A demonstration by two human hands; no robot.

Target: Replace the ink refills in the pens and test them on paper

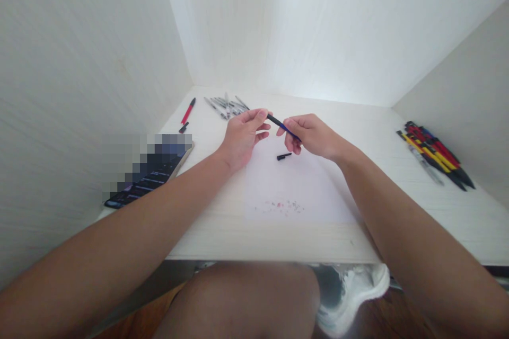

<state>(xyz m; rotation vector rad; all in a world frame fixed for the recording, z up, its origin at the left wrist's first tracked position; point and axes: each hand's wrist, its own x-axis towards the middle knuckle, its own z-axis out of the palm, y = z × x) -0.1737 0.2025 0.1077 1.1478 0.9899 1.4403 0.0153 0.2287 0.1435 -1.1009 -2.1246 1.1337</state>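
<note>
A black and blue pen (279, 124) is held between my two hands above a white sheet of paper (318, 196). My left hand (243, 135) pinches its black end between thumb and fingertips. On the blue end, my right hand (306, 132) is closed with thumb and fingers. Lying on the paper just below my hands is a small black piece with a clip, which looks like a pen cap (283, 157). Small scribbled marks show near the paper's front edge.
Several clear pen parts (226, 106) lie at the back. A red pen (188, 111) and black clip piece (183, 127) lie on the left, near a phone-like device (159, 175), partly pixelated. Colored pens (435, 153) lie by the right wall. Walls enclose the desk (222, 238).
</note>
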